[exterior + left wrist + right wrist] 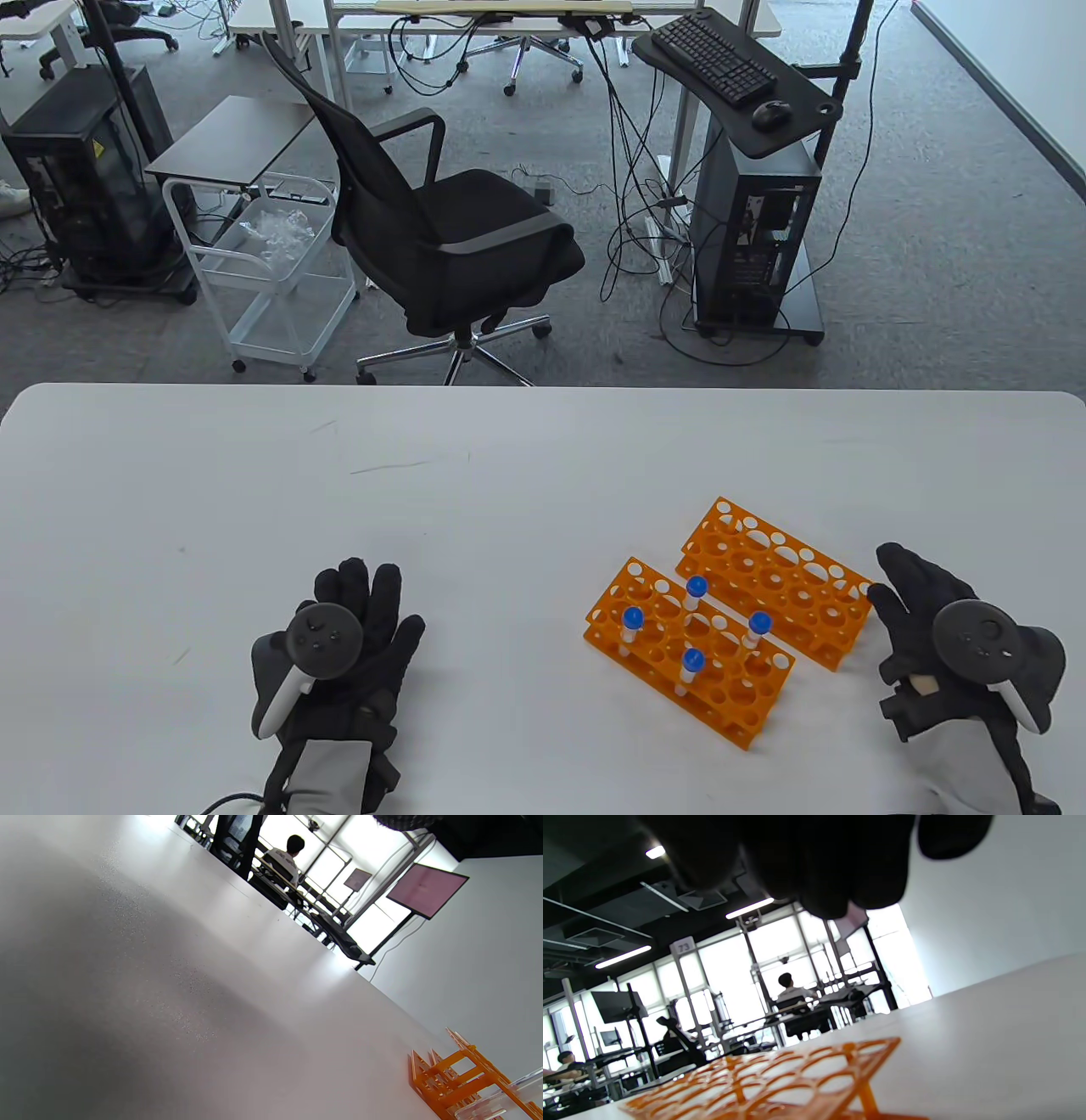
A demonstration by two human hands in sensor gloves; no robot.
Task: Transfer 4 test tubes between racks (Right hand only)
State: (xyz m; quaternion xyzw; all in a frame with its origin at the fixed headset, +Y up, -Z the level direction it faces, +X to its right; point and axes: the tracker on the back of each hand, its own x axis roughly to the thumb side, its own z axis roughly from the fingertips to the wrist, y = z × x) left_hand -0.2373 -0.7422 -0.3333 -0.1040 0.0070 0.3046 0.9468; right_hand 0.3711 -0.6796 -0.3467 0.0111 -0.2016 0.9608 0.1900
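Two orange racks stand side by side on the white table (pixel 424 509). The near rack (pixel 687 652) holds several blue-capped test tubes (pixel 694 592), upright in its holes. The far rack (pixel 774 582) holds none and also shows low in the right wrist view (pixel 763 1077). My right hand (pixel 920 624) rests on the table just right of the far rack, fingers spread, holding nothing. My left hand (pixel 356 624) lies flat on the table, well left of the racks, holding nothing. A rack corner (pixel 458 1077) shows in the left wrist view.
An office chair (pixel 441 246), a white cart (pixel 271 272) and a computer stand (pixel 747 212) stand beyond the table's far edge.
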